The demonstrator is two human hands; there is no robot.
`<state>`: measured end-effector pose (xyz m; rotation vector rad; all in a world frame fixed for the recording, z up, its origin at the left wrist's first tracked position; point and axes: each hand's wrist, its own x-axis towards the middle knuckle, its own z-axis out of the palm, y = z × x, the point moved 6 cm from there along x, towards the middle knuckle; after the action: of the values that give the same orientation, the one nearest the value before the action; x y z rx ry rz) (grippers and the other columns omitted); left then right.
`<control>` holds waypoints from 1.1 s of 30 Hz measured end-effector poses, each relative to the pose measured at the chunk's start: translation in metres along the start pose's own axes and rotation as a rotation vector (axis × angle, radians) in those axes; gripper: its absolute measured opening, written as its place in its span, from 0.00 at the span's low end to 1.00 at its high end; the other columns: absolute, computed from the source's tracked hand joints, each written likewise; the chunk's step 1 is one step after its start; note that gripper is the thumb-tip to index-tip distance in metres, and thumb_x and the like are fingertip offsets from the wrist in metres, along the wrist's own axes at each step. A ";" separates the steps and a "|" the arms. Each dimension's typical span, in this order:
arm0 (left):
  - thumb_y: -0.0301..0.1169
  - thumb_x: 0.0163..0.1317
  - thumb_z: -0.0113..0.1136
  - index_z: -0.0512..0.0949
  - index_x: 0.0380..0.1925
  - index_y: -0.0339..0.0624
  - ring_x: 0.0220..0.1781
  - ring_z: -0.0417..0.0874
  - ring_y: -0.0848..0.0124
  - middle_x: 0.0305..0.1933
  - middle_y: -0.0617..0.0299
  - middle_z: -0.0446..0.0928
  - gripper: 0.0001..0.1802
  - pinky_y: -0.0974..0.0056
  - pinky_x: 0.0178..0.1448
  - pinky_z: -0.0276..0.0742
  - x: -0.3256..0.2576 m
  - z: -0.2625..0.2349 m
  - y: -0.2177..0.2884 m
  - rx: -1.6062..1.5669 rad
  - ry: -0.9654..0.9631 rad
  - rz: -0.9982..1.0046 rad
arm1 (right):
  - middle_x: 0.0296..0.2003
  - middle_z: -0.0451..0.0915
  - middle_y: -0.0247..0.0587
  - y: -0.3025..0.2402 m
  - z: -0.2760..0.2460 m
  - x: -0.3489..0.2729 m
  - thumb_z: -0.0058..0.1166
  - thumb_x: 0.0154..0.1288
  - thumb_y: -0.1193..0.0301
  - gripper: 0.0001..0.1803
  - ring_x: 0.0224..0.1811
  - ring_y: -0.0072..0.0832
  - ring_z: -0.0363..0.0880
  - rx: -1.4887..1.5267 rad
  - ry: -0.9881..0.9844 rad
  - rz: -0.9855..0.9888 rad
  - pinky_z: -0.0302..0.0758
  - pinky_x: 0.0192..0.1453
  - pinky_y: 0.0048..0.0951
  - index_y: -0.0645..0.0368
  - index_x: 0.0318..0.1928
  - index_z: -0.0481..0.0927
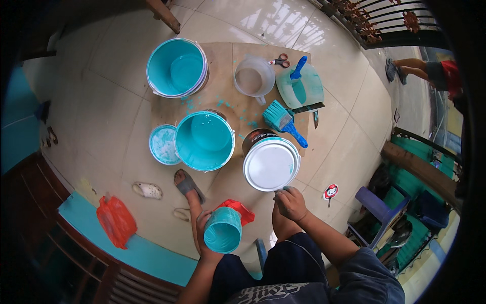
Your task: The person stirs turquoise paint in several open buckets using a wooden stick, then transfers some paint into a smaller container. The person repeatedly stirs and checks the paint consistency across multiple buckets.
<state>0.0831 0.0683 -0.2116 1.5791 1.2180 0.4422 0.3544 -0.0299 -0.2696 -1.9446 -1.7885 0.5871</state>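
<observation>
- Here, the left hand's (202, 234) grip is clamped around a turquoise cup (223, 234), held just beyond the dark shorts (294, 257).
- The right hand (292, 203) curls near the white-lidded bucket (272, 164); I cannot tell whether its grip holds anything.

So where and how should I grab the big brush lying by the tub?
Take the brush by its blue handle, probably with your right hand coming from the right of the lidded bucket: the handle points right and toward you, while the bristles look paint-coated.
</observation>
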 end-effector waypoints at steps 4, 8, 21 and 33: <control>0.28 0.46 0.80 0.58 0.68 0.38 0.69 0.68 0.54 0.67 0.47 0.65 0.51 0.53 0.71 0.66 0.000 -0.004 -0.003 0.106 0.002 0.012 | 0.34 0.80 0.47 0.046 -0.036 0.026 0.68 0.49 0.78 0.17 0.35 0.44 0.79 0.095 0.363 0.358 0.77 0.41 0.38 0.61 0.42 0.80; 0.29 0.47 0.79 0.58 0.68 0.38 0.70 0.68 0.55 0.68 0.48 0.63 0.50 0.53 0.72 0.65 0.000 0.000 -0.004 0.038 0.018 0.021 | 0.35 0.81 0.38 0.147 -0.059 0.088 0.72 0.54 0.74 0.22 0.29 0.22 0.75 0.555 0.643 0.824 0.73 0.33 0.23 0.64 0.48 0.78; 0.23 0.45 0.79 0.58 0.69 0.40 0.70 0.68 0.58 0.68 0.50 0.62 0.51 0.54 0.72 0.69 -0.012 0.009 -0.010 -0.083 0.026 0.003 | 0.28 0.82 0.36 0.152 -0.094 0.153 0.60 0.64 0.80 0.06 0.29 0.21 0.77 0.533 0.592 0.532 0.74 0.34 0.23 0.68 0.41 0.81; 0.26 0.45 0.81 0.59 0.68 0.41 0.66 0.73 0.57 0.66 0.49 0.66 0.52 0.54 0.70 0.70 -0.013 0.001 -0.021 -0.011 0.055 -0.038 | 0.42 0.81 0.57 0.022 -0.179 0.122 0.54 0.70 0.79 0.07 0.42 0.37 0.81 0.575 0.782 0.120 0.79 0.38 0.29 0.69 0.46 0.78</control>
<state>0.0681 0.0552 -0.2263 1.5402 1.2832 0.4695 0.4843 0.0850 -0.1385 -1.5592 -0.8982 0.2633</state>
